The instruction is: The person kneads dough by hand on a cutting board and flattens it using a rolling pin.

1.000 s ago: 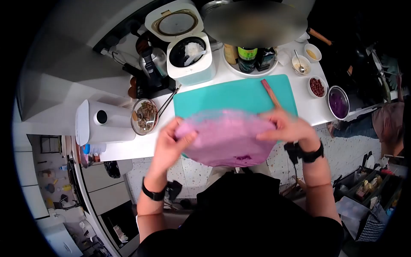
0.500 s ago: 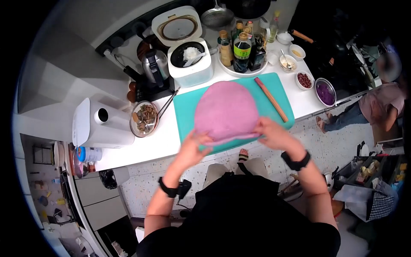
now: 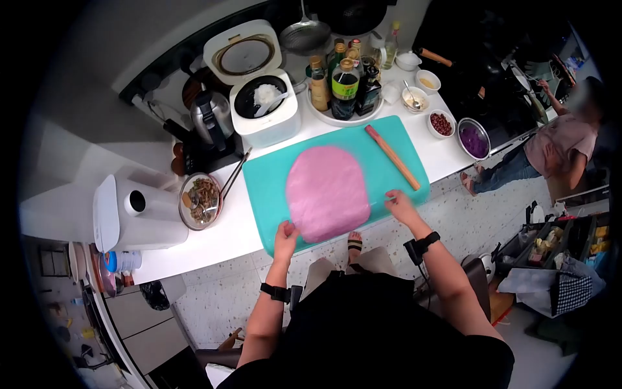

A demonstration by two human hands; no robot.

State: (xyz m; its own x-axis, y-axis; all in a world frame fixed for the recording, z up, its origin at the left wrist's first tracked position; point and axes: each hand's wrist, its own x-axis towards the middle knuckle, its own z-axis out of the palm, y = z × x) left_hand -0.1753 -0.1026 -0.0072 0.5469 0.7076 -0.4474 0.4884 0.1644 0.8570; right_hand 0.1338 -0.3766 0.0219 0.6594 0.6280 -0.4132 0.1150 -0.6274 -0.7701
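A flat sheet of pink dough (image 3: 328, 193) lies on the teal mat (image 3: 265, 188), its near edge close to the mat's front. My left hand (image 3: 286, 242) is at the dough's lower left edge, fingers bent and slightly apart; whether they touch the dough is hard to tell. Off to the right of the dough, my right hand (image 3: 402, 206) hovers over the mat with its fingers apart and nothing visible in them. A wooden rolling pin (image 3: 393, 157), pinkish at its far end, rests slantwise on the mat's right side.
Behind the mat are an open rice cooker (image 3: 265, 123) and a tray of bottles (image 3: 345, 87). Bowls of red beans (image 3: 441, 124) and purple mash (image 3: 473, 139) stand right. A glass bowl of food (image 3: 202, 201) and chopsticks (image 3: 236, 172) sit left. Another person (image 3: 560, 149) stands far right.
The dough's near edge was raised between both hands; now it lies flat. Both hands have come off it sideways, the right one clearly apart. The view has shifted a little.
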